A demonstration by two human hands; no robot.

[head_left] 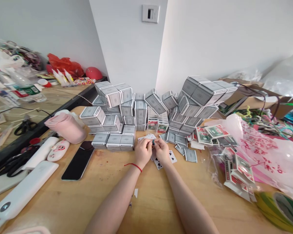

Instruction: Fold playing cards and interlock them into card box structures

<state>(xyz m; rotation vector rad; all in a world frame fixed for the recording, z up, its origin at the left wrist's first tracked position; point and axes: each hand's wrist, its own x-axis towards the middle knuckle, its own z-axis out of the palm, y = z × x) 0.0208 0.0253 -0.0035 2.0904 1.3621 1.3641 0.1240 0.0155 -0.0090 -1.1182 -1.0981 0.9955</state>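
Note:
My left hand [143,150], with a red string on its wrist, and my right hand [162,150] meet over the wooden table. Fingertips of both pinch a small dark teal piece [153,142], too small to name. Beneath and beside them lie loose playing cards [172,156], partly hidden by the hands. Several grey patterned folded-card blocks [120,140] are stacked left of my hands, and more stacked blocks [200,91] rise to the right. Close to my right hand lie a few flat grey folded cards [190,155]. Upright card boxes [152,124] stand between the stacks.
A black phone [77,161], a white handheld device [27,188] and a pink roll [65,126] lie at left. Opened card boxes [241,169], a pink-printed plastic bag [263,146] and a roll of yellow-green tape [270,203] occupy the right. A wall [132,45] rises behind the stacks.

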